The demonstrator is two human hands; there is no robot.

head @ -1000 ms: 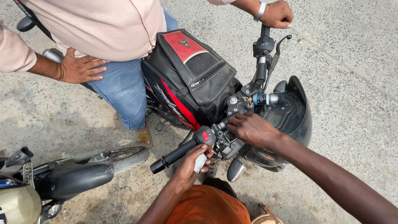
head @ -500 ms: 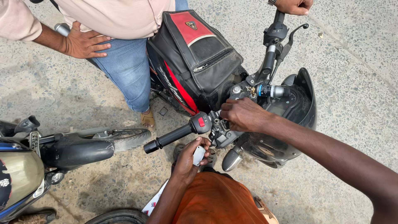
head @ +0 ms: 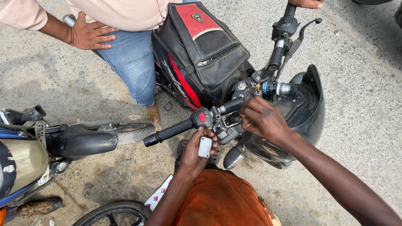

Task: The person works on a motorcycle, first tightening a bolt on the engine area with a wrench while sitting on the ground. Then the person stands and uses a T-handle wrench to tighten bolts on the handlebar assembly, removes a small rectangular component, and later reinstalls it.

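Observation:
A black motorcycle stands before me with a black and red tank bag (head: 201,46). Its near handlebar has a black grip (head: 169,132) and a switch housing with a red button (head: 202,117). Beside that sits a small open reservoir (head: 231,119). My right hand (head: 264,119) rests over the bar with its fingertips at the reservoir's edge. My left hand (head: 194,155) is just under the bar and holds a small pale rectangular cover (head: 205,147). Orange cloth (head: 222,201) over my leg fills the bottom.
Another person in blue jeans (head: 132,62) straddles the bike, one hand on the hip (head: 90,35), the other on the far grip (head: 307,3). A second motorcycle (head: 25,155) with a black fender (head: 83,143) stands at left. A tyre (head: 113,212) is at the bottom.
The view has shifted and drawn in on the handlebar. My left hand still holds the pale cover under the bar, and my right hand stays at the reservoir.

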